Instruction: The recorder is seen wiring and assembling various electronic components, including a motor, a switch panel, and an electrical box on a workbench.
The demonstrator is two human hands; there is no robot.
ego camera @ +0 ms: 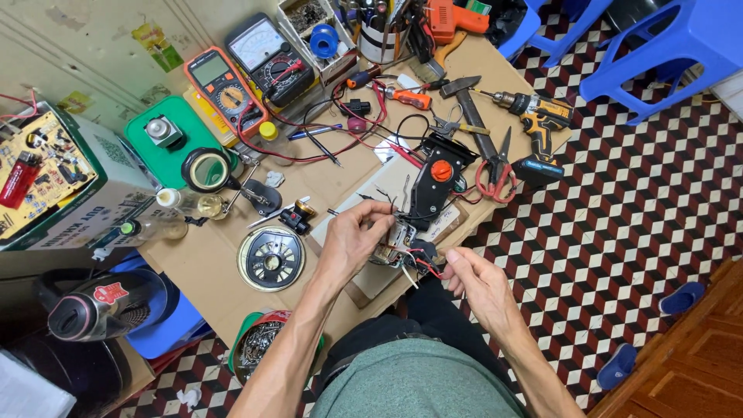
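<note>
Left hand (357, 236) had its fingers pinched round a small wired switch assembly (402, 246). Right hand (474, 280) gripped its red and black wires (428, 267), by the black panel (435, 182).

Between my left hand (357, 236) and right hand (472, 280) sits a wired part (402, 249). Behind it on the desk (209, 271) lie scissors (495, 174), hammer (472, 112) and drill (538, 116); a round grille (271, 259) lies left.
</note>
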